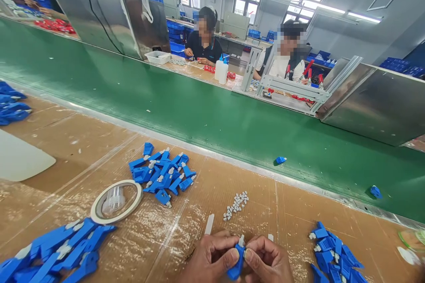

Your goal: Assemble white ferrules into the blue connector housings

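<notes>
1. Pinching with thumb and finger on either side, the left hand (215, 256) and right hand (268, 260) both grip a wedge-shaped blue plastic piece (235, 262) over the counter (212, 174), which is covered in brown cardboard. Its pale grey tip (241, 239) points away from the person; uneven pressure could bend it or make the piece slip.

2. Flanking the hands are a near-left heap of blue plastic pieces (75, 247) and a right-hand heap of similar pieces (340, 254). If the held one were dropped onto either, it would be hard to pick out.

3. Just beyond the left hand lies a flat white strip (209, 224); a careless knuckle could push it away.

4. Farther out, small grey-white blocks (236, 205) sit loose in a cluster, so a sleeve or falling piece could scatter them.

5. Left of these, a cream ring-shaped tape roll (139, 193) lies just beside a middle heap of blue pieces (164, 177); nudging it could spread that heap.

6. Past the metal edge, two blue pieces (280, 160) lie apart on the flat green belt (199, 110); if it runs, they could be carried out of reach.
</notes>
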The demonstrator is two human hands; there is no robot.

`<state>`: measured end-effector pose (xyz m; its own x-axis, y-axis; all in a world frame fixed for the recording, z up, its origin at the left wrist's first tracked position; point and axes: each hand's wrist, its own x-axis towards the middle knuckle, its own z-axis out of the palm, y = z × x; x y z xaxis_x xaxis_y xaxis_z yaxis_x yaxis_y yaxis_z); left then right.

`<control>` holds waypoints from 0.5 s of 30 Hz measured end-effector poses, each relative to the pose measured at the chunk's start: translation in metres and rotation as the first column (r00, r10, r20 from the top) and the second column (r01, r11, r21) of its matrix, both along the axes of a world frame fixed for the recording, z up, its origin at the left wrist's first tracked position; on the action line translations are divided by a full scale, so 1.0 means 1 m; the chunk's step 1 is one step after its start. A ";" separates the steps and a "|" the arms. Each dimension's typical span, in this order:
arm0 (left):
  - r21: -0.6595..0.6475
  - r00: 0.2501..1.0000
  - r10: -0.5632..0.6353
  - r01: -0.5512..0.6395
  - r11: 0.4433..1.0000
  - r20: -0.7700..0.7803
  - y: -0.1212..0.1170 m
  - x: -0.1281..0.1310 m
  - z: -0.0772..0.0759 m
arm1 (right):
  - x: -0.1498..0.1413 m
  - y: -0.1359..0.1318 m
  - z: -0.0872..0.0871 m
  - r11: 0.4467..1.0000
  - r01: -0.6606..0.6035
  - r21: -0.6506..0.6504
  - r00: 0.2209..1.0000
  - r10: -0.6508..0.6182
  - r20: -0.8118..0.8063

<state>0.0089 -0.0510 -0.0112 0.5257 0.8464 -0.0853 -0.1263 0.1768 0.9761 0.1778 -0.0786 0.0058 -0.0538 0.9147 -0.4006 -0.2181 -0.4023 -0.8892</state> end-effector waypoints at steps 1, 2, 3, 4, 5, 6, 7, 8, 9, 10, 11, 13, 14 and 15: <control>-0.019 1.000 -0.003 0.003 1.000 0.015 0.000 0.000 0.000 | 0.000 0.000 -0.001 1.000 0.002 -0.001 1.000 -0.002 -0.004; -0.044 0.999 -0.006 0.008 0.999 0.036 0.000 0.001 0.000 | 0.001 0.001 -0.002 1.000 0.002 -0.004 1.000 -0.002 -0.010; -0.077 0.998 -0.013 0.018 0.997 0.066 0.000 0.003 0.000 | 0.002 0.002 -0.003 1.000 0.001 -0.007 1.000 -0.002 -0.020; -0.119 0.994 -0.014 0.027 0.992 0.110 -0.001 0.005 -0.001 | 0.003 0.002 -0.003 1.000 0.001 -0.010 0.999 -0.001 -0.032; -0.168 0.986 -0.016 0.044 0.985 0.165 -0.002 0.007 -0.003 | 0.004 0.003 -0.003 1.000 0.000 -0.015 0.999 -0.001 -0.043; -0.212 0.974 -0.021 0.070 0.975 0.225 -0.002 0.010 -0.004 | 0.006 0.003 -0.002 1.000 0.002 -0.020 0.999 -0.003 -0.052; -0.252 0.959 -0.027 0.101 0.963 0.283 -0.003 0.012 -0.007 | 0.007 0.004 -0.001 1.000 0.008 -0.023 0.998 -0.010 -0.060; -0.286 0.942 -0.031 0.132 0.949 0.333 -0.004 0.015 -0.009 | 0.009 0.004 0.001 1.000 0.021 -0.022 0.997 -0.022 -0.068; -0.315 0.928 -0.032 0.158 0.936 0.371 -0.004 0.017 -0.011 | 0.011 0.005 0.002 0.999 0.040 -0.020 0.996 -0.041 -0.075; -0.339 0.918 -0.033 0.179 0.923 0.396 -0.005 0.018 -0.012 | 0.013 0.005 0.004 0.998 0.065 -0.018 0.995 -0.066 -0.080; -0.359 0.911 -0.033 0.195 0.913 0.410 -0.005 0.018 -0.014 | 0.015 0.006 0.005 0.996 0.093 -0.015 0.992 -0.094 -0.083; -0.391 0.906 -0.030 0.212 0.896 0.423 -0.006 0.018 -0.015 | 0.019 0.007 0.007 0.991 0.132 -0.017 0.988 -0.133 -0.076; -0.401 0.905 -0.029 0.217 0.890 0.425 -0.007 0.017 -0.015 | 0.020 0.008 0.007 0.990 0.140 -0.022 0.988 -0.141 -0.068; -0.410 0.905 -0.024 0.215 0.886 0.424 -0.008 0.017 -0.014 | 0.021 0.008 0.007 0.989 0.147 -0.024 0.987 -0.148 -0.058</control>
<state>0.0261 -0.0585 -0.0255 0.6892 0.6984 -0.1929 -0.4339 0.6111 0.6620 0.1985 -0.0704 0.0123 0.0568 0.9062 -0.4190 -0.3283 -0.3793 -0.8650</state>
